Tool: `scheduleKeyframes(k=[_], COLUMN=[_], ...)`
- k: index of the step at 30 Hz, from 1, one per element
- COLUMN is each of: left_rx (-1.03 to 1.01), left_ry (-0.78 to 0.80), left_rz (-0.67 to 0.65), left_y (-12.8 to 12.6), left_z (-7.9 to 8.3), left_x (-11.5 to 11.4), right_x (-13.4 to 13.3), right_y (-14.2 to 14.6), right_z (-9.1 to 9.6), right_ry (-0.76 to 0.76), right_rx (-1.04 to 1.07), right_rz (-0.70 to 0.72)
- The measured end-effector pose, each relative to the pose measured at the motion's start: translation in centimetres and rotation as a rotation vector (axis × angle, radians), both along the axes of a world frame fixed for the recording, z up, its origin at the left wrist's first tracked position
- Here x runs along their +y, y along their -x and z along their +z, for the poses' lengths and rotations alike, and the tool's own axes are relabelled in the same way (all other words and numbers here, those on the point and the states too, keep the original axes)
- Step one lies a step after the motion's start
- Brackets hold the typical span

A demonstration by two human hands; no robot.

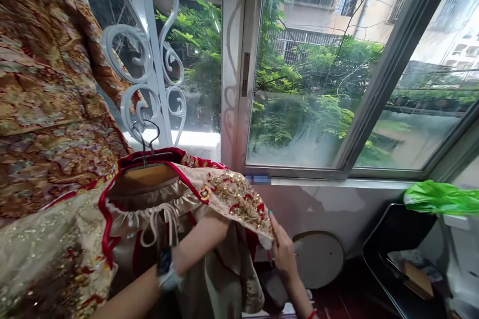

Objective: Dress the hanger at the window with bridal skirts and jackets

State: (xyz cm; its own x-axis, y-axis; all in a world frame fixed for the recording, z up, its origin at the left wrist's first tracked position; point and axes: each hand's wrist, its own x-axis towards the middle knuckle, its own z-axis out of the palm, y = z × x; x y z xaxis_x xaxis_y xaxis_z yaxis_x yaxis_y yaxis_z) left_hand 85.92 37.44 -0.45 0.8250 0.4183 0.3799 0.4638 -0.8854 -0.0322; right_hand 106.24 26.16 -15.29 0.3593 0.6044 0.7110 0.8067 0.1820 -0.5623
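A cream and red embroidered garment [228, 194] hangs on a wooden hanger [144, 177] in front of the window. My left arm reaches inside the garment from below, with a watch on the wrist; my left hand is hidden under the cloth. My right hand [282, 251] rests against the garment's beaded hem at the right, fingers pressed on the edge of the fabric. A gold and red brocade garment [45, 84] hangs at the left.
A white scrolled window grille [149, 60] and sliding glass panes stand behind. Below the sill lean a round white board [318, 259] and a black chair [396, 254] with a box on it. A green plastic bag [441, 198] lies at the right.
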Motion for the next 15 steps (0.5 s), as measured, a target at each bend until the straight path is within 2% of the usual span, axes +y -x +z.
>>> scheduleKeyframes(k=[2,4,6,7,9,12,15], left_rx=[0.144,0.198,0.076,-0.002,0.008,0.193,0.267], left_ry=[0.061,0.153,0.135,0.059,-0.106,-0.212,-0.291], left_rz=[-0.160,-0.314,-0.271,-0.218,-0.191,-0.231,-0.196], left_y=[2.3,3.8,4.1,4.0,3.6,3.2,3.2], left_z=[0.8,3.2,6.4,7.8,9.8,10.1,9.0], left_x=[-3.2,-4.5,-3.5,-2.3,0.8,4.3,4.9], right_x=[0.3,0.5,0.5,0.4,0.0,-0.7,-1.4], right_y=[2.4,4.7,6.6,7.3,8.5,8.6,5.9], right_z=[-3.0,-4.9,-5.8,-6.1,-6.3,-5.7,-3.0], right_ry=[-0.025,-0.035,-0.035,-0.032,-0.029,-0.014,0.052], right_rx=[0.037,0.092,0.158,0.194,0.275,0.423,0.501], right_rz=[0.004,-0.014,-0.032,-0.031,-0.008,0.086,0.218])
